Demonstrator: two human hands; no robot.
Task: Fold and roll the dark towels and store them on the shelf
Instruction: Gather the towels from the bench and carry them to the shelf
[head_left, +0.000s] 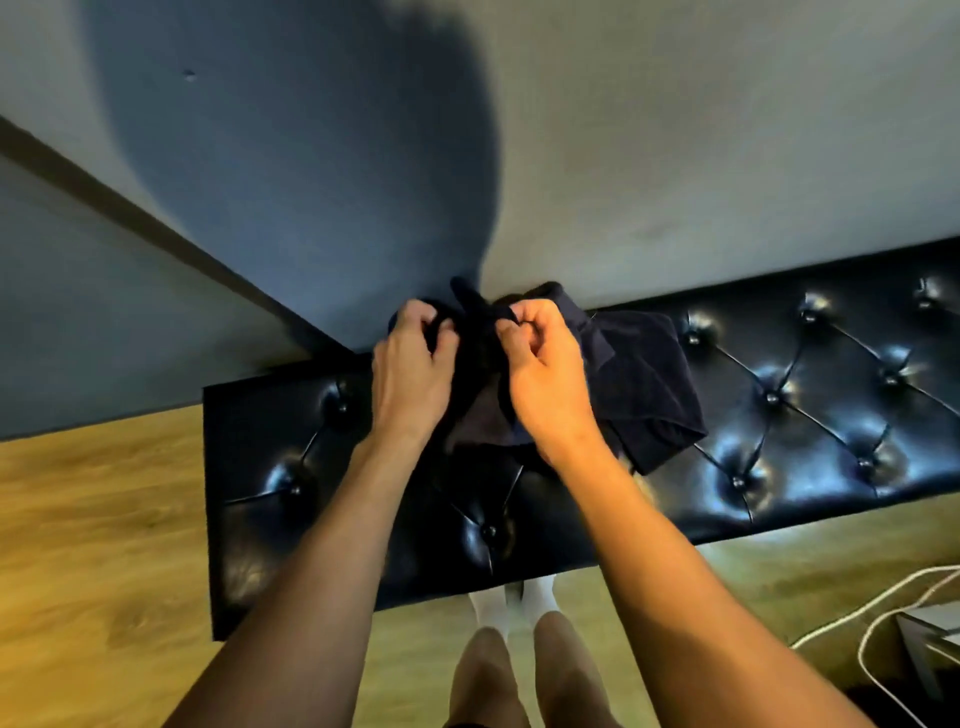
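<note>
Forearms (332, 545) reach fwd over bench (779, 415); L hand (410, 353) and R hand (545, 358) each pinch dark towel (478, 322) edge, fingers curled. Best next: slide pinches out to corners, pull edge taut before folding.

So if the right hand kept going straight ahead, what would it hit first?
The right hand pinches the dark towel; pushing that along, it would probably meet the grey wall next, though depth is unclear.

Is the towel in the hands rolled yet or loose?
Loose, not rolled: the dark navy cloth towel hangs bunched between the left hand and right hand, both gripping it.
</note>
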